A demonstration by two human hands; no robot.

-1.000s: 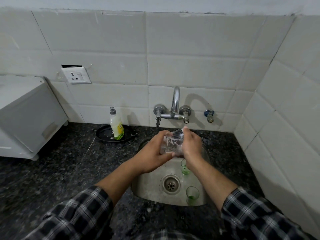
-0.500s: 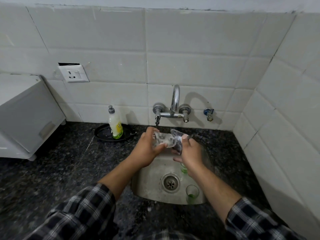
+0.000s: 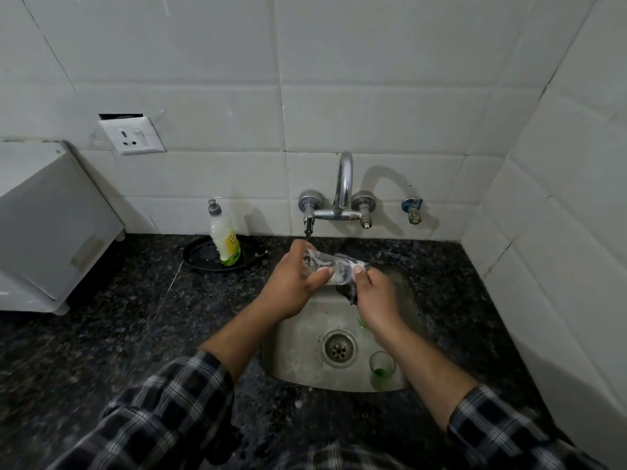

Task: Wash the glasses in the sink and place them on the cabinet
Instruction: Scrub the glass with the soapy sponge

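My left hand (image 3: 291, 286) grips a clear soapy glass (image 3: 324, 264), lying on its side above the back of the steel sink (image 3: 298, 344). At the glass's open end my right hand (image 3: 376, 298) holds a dark scrubber (image 3: 349, 286). A small glass with green residue (image 3: 381, 368) stands at the sink's front right. Another green-tinted glass (image 3: 363, 322) shows only as a sliver behind my right wrist.
A chrome wall tap (image 3: 341, 198) rises behind the sink. A dish soap bottle (image 3: 224, 240) stands on a black plate (image 3: 203, 257) to the left. A white cabinet (image 3: 44, 225) sits on the dark granite counter (image 3: 118, 334) at far left. Tiled walls close the back and right.
The glass has turned from upright to lying sideways and moved slightly left. My right hand slid from the glass's side to its open end.
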